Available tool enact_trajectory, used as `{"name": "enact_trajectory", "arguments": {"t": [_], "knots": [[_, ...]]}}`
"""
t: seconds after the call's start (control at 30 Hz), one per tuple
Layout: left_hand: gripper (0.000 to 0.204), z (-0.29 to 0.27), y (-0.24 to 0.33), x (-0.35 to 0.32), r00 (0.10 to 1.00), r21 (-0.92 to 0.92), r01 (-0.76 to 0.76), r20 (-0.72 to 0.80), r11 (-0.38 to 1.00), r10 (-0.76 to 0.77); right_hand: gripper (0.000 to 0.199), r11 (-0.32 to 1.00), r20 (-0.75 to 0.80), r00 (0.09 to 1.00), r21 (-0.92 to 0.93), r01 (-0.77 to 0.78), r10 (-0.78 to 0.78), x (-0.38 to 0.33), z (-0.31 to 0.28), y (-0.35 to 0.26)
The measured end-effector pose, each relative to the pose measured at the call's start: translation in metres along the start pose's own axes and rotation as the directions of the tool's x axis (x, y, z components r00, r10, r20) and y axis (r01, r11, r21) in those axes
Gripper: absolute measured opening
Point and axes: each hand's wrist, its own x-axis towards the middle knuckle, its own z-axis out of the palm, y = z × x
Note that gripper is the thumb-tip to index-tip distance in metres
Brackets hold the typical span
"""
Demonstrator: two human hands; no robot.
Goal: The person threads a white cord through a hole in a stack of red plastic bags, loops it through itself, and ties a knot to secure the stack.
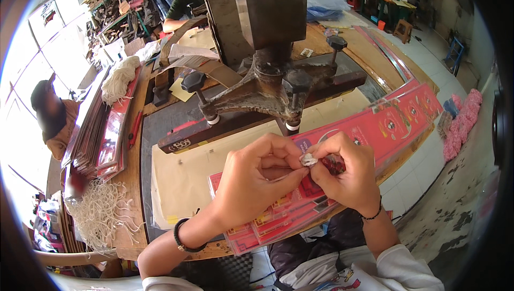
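Observation:
My left hand (257, 176) and my right hand (348, 170) meet in front of me, fingertips pinched on a small crumpled white scrap (309, 160). Whether it is paper, cloth or tape I cannot make out. Beneath both hands lie red printed plastic sheets (391, 122), stacked in overlapping layers along the near right side of the table. A cream-coloured board (184, 184) lies flat to the left of them, partly under a metal press (267, 90) with black knobs. My hands hide part of the sheets.
On the left are a stack of long sheets (88, 130), a white string bundle (120, 79), loose cords (99, 211) and a red cutter (135, 129). One person (56, 112) sits at the left, another (184, 5) behind the press. Pink bundled cord (463, 125) hangs at right.

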Motion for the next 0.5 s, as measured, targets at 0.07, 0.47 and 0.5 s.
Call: {"name": "enact_trajectory", "arguments": {"t": [0.07, 0.47, 0.5], "knots": [[0.028, -0.0025, -0.0014, 0.0028, 1.000, -0.044, 0.016, 0.010, 0.999, -0.016, 0.019, 1.000, 0.015, 1.000, 0.009, -0.018, 0.018, 0.0001, 0.0016, 0.0018], [0.014, 0.0016, -0.0080, -0.0003, 0.953, 0.405, -0.268, -0.021, 0.874, 0.302, 0.018, 0.999, 0.001, 1.000, 0.031, -0.023, 0.023, -0.0019, 0.0013, 0.0065], [0.015, 0.0018, -0.0080, -0.0017, 0.940, 0.466, -0.302, -0.002, 0.832, 0.341, 0.018, 0.999, 0.007, 0.999, 0.036, -0.035, 0.035, -0.0027, 0.0013, 0.0073]]}}
